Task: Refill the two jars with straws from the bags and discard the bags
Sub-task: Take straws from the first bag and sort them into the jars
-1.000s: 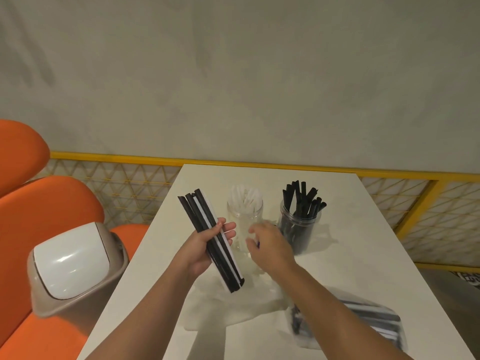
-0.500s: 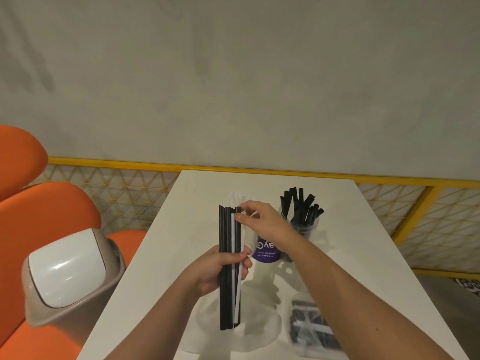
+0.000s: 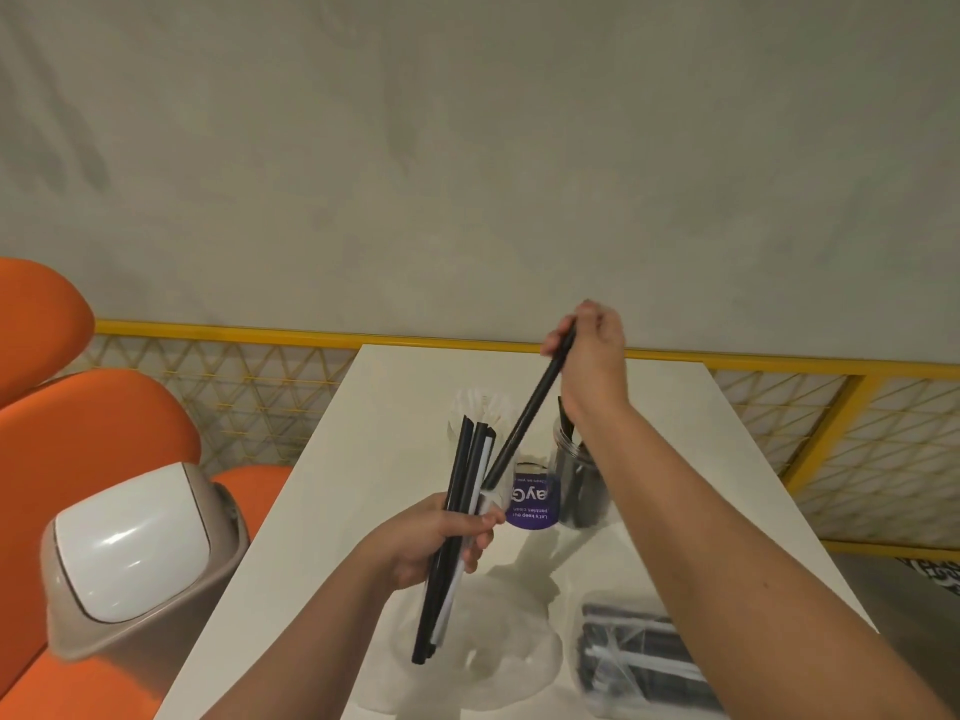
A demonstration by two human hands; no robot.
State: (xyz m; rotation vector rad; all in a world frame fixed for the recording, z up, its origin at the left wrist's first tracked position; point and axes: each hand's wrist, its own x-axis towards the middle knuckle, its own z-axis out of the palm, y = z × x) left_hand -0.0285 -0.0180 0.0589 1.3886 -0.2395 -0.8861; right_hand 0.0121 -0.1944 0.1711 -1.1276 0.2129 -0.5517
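One black straw (image 3: 530, 407) is pinched in the right hand (image 3: 592, 345) fingers; left hand (image 3: 431, 548) fingers grasp a bundle (image 3: 465, 475) before two jars (image 3: 579, 480).

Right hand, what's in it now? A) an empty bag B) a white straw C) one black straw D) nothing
C: the right hand pinches one black straw by its upper end, while the left hand grips the bundle of straws.
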